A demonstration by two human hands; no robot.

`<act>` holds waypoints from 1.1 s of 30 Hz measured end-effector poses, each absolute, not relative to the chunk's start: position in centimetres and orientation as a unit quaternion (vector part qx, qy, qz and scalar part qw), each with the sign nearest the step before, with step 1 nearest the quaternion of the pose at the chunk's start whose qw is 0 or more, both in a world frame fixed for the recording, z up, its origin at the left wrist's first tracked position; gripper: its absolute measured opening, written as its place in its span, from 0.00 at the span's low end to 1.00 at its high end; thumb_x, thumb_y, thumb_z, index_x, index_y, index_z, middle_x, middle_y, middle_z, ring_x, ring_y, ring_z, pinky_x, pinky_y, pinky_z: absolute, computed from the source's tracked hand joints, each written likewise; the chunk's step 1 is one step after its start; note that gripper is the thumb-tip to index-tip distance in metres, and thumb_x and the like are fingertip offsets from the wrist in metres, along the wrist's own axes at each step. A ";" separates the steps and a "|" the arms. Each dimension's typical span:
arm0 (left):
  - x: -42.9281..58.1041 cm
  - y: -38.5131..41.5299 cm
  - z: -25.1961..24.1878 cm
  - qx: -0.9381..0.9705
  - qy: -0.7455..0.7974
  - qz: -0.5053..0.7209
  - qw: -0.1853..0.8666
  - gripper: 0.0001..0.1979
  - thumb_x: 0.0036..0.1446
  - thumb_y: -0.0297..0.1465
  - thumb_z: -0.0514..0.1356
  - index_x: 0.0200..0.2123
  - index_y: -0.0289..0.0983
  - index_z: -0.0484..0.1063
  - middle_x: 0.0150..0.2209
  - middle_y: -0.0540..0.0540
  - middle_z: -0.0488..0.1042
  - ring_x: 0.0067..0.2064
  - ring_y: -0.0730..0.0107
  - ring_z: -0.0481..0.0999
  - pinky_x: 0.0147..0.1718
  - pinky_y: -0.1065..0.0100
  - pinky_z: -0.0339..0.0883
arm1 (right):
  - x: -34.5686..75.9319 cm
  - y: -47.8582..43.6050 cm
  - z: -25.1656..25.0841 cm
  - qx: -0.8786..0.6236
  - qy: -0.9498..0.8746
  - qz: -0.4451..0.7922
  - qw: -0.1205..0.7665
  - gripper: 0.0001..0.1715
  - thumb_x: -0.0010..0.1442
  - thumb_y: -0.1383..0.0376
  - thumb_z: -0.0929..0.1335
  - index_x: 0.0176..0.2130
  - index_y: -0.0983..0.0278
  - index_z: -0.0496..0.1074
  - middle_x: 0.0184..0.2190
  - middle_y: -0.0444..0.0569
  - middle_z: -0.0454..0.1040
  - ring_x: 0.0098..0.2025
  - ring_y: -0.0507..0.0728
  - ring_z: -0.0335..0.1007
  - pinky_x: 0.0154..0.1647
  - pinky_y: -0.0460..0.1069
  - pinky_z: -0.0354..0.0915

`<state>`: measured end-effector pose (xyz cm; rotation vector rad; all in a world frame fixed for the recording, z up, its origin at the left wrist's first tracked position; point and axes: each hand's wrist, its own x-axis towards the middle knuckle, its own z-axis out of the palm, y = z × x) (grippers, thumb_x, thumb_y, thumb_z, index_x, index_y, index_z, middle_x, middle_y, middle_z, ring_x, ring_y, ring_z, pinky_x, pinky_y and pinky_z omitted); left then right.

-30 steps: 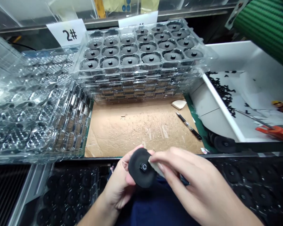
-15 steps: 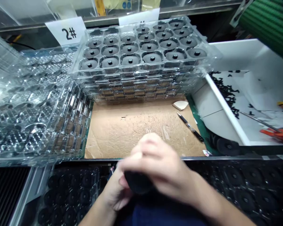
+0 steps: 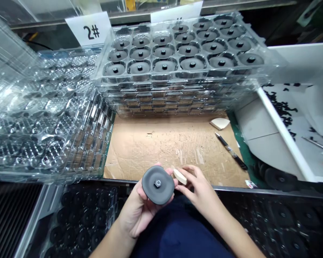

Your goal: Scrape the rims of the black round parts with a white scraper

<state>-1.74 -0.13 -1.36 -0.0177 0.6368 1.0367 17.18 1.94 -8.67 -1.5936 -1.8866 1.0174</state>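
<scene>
My left hand (image 3: 140, 215) is closed around a black rounded disc-shaped part (image 3: 150, 186), whose small raised centre hub faces up. Between the fingers of my right hand (image 3: 199, 188) is a small cream wedge sponge (image 3: 180, 176), close to the disc's right edge. Whether the sponge touches the disc I cannot tell. Both hands are over the front edge of a worn cardboard sheet (image 3: 156, 150). A second cream wedge sponge (image 3: 220, 123) lies at the sheet's back right, with a black pen (image 3: 231, 151) in front of it.
Stacked clear trays (image 3: 164, 80) at the back hold several similar black discs. More clear trays (image 3: 43, 125) are piled at the left. On the right, a white bin (image 3: 285, 132) contains small black pieces. Below the bench, trays of dark discs (image 3: 80, 218) stand on both sides.
The disc has turned from edge-on to face-up in my left hand. My right hand has moved off it to the right, and the sponge in its fingers now shows. The view has shifted slightly.
</scene>
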 end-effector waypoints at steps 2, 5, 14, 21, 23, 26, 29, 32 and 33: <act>-1.6 0.0 -1.4 -0.016 0.302 0.498 0.813 0.26 0.39 0.39 0.68 0.46 0.43 0.73 0.49 0.45 0.75 0.48 0.57 0.75 0.43 0.67 0.71 | 17.4 1.8 -8.7 -0.590 -0.690 0.354 0.224 0.18 0.58 0.60 0.63 0.46 0.62 0.72 0.40 0.54 0.68 0.39 0.60 0.71 0.36 0.54 0.70; -1.3 0.1 -1.5 -0.025 0.306 0.509 0.804 0.25 0.38 0.38 0.68 0.44 0.42 0.74 0.48 0.45 0.76 0.47 0.58 0.75 0.42 0.67 0.72 | 17.6 2.7 -8.0 -0.600 -0.692 0.336 0.219 0.17 0.60 0.62 0.60 0.43 0.64 0.72 0.34 0.53 0.72 0.36 0.61 0.72 0.37 0.56 0.69; -0.3 0.0 -1.0 0.042 0.381 0.531 0.755 0.23 0.40 0.36 0.69 0.43 0.40 0.75 0.42 0.45 0.78 0.45 0.65 0.75 0.45 0.71 0.67 | 13.1 3.5 3.6 -0.380 -0.801 0.294 0.357 0.16 0.62 0.71 0.60 0.50 0.68 0.66 0.38 0.52 0.74 0.39 0.56 0.68 0.42 0.51 0.64; 0.1 -0.2 -1.0 0.065 0.431 0.512 0.740 0.25 0.39 0.35 0.70 0.44 0.40 0.74 0.43 0.45 0.78 0.47 0.60 0.74 0.51 0.62 0.63 | 12.1 4.0 4.0 -0.386 -0.816 0.286 0.322 0.14 0.62 0.72 0.59 0.44 0.70 0.70 0.31 0.51 0.72 0.32 0.56 0.66 0.34 0.51 0.64; 0.4 -0.4 -0.8 0.079 0.424 0.493 0.756 0.27 0.35 0.37 0.71 0.43 0.40 0.75 0.43 0.44 0.78 0.49 0.57 0.73 0.54 0.60 0.60 | 12.6 4.0 3.9 -0.359 -0.811 0.283 0.365 0.15 0.62 0.73 0.60 0.47 0.72 0.69 0.31 0.51 0.72 0.33 0.55 0.66 0.37 0.51 0.64; 1.0 -0.8 -0.6 0.099 0.391 0.452 0.796 0.33 0.28 0.39 0.73 0.44 0.39 0.75 0.40 0.43 0.78 0.48 0.54 0.74 0.54 0.59 0.60 | 13.8 3.9 4.2 -0.298 -0.822 0.378 0.303 0.15 0.62 0.74 0.60 0.47 0.68 0.68 0.33 0.47 0.73 0.35 0.52 0.67 0.38 0.47 0.63; 1.4 -0.8 -0.4 0.092 0.367 0.430 0.820 0.34 0.30 0.41 0.71 0.45 0.36 0.74 0.38 0.41 0.79 0.48 0.52 0.74 0.53 0.57 0.61 | 14.8 3.6 4.5 -0.321 -0.823 0.388 0.265 0.14 0.62 0.73 0.61 0.46 0.67 0.69 0.33 0.47 0.73 0.34 0.52 0.67 0.38 0.46 0.63; 1.0 -0.2 -0.3 0.080 0.361 0.479 0.796 0.31 0.32 0.39 0.71 0.44 0.41 0.74 0.41 0.44 0.79 0.46 0.58 0.75 0.51 0.62 0.63 | 15.1 3.0 4.5 -0.336 -0.825 0.331 0.311 0.13 0.61 0.73 0.61 0.45 0.69 0.68 0.33 0.49 0.73 0.34 0.53 0.68 0.38 0.48 0.63; 0.7 0.0 -0.3 0.078 0.358 0.498 0.786 0.30 0.31 0.38 0.72 0.43 0.43 0.75 0.42 0.46 0.79 0.45 0.60 0.76 0.50 0.64 0.65 | 15.2 2.8 4.5 -0.332 -0.826 0.327 0.318 0.13 0.61 0.73 0.60 0.45 0.69 0.68 0.33 0.49 0.73 0.34 0.53 0.68 0.37 0.47 0.64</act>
